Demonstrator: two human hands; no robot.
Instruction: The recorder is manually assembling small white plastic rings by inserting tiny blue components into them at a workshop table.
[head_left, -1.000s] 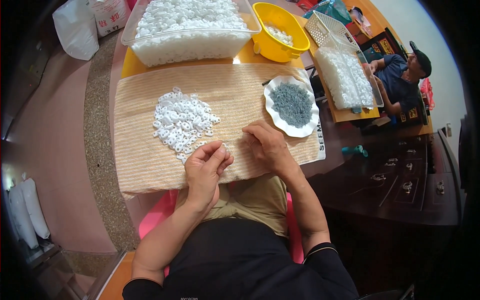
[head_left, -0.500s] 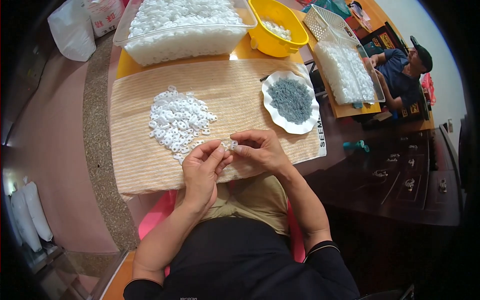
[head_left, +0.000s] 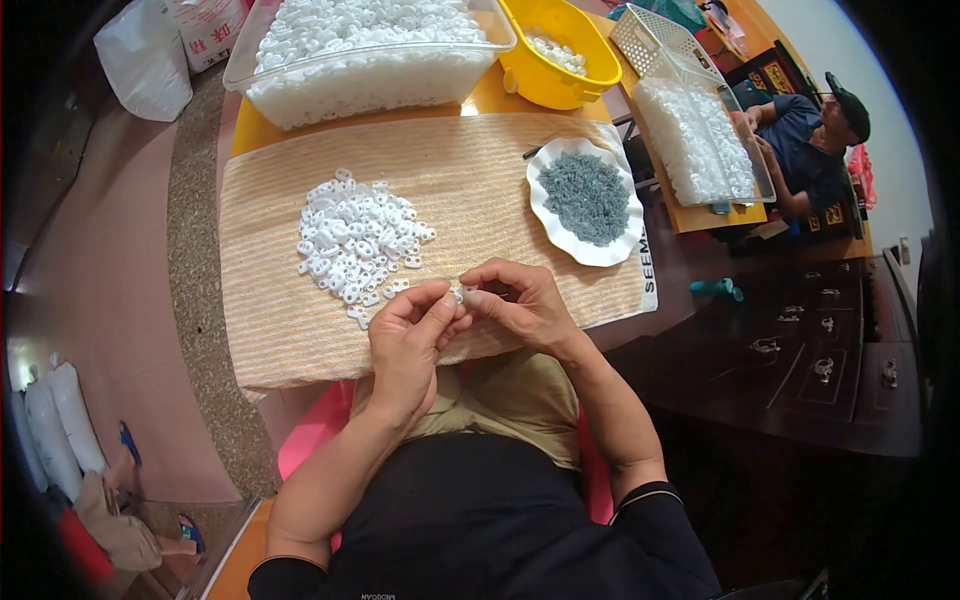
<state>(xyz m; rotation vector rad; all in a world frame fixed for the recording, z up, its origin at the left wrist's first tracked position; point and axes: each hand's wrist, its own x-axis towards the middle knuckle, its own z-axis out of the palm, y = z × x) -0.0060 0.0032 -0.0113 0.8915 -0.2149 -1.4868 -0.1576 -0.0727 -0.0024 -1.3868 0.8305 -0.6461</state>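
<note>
Pinched between the fingertips of both hands is a small white plastic piece (head_left: 459,294), partly covered by the fingers. My left hand (head_left: 408,335) is closed on its left side, and my right hand (head_left: 520,308) grips it from the right. Just beyond the left hand lies a loose pile of white plastic pieces with holes (head_left: 358,238) on a striped beige towel (head_left: 470,180). Farther right, a white scalloped plate (head_left: 537,205) holds a heap of small grey-blue parts (head_left: 585,197).
At the far edge stand a clear bin of white pieces (head_left: 370,85) and a yellow basin (head_left: 555,88). A co-worker (head_left: 805,140) sits at the right behind another filled bin (head_left: 700,150). Dark drawers (head_left: 790,350) are at right. Another person's legs (head_left: 120,520) show lower left.
Both hands have drawn closer together around the white piece, which is now more hidden. Another person's legs and sandals have come into view at the lower left.
</note>
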